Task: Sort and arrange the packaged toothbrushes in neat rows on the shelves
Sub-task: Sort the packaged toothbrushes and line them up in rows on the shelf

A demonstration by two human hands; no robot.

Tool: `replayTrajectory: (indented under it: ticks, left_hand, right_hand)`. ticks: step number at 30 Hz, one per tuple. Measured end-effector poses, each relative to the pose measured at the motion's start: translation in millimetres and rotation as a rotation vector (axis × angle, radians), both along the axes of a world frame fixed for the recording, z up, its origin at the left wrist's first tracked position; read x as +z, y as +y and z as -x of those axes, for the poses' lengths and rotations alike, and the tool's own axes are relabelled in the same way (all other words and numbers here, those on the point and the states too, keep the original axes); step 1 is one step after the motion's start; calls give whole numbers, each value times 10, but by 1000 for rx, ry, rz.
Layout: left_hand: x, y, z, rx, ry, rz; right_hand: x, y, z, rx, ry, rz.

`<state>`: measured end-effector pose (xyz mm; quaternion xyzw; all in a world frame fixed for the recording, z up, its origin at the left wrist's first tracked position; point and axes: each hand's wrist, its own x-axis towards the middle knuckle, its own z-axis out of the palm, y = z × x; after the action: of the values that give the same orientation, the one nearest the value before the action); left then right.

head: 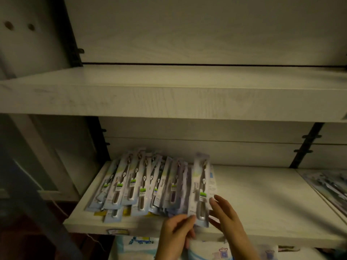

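Left hand [176, 229] pinches bottom corner of white-and-clear flat plastic toothbrush pack [201, 194] at front edge of pale wood-grain lower shelf [262, 203]. Right hand [225, 214], fingers straight, seemingly steadies its side in this dim view, likely squaring it against overlapping row of matching packs [135, 184].

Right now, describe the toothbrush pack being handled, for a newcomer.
On the lower shelf, find the overlapping row of toothbrush packs. It is the rightmost pack, on top, its bottom pinched by the left hand, the right hand touching its edge.
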<state>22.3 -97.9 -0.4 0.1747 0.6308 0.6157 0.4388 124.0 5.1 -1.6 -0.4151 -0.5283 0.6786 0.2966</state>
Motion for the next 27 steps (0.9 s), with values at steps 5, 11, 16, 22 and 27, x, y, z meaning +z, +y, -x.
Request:
replayTrajectory:
  ticks: [5,11,16,22,27]
  left_hand:
    - [237,-163,-19,-151,27,-10]
    - [132,-279,494,97,307,63]
    - [-96,-188,1334,339,930,385]
    - [-128,14,1651,136,1202,830]
    - [-180,97,1648,147,1215,825]
  right_hand:
    - [117,-101,238,66,107,-22]
    - [95,-187,419,54,114,-56]
    - [111,-203,453,90,129,-26]
    - [126,-210,466,101,120,-40]
    - [150,-198,490,132,113,-7]
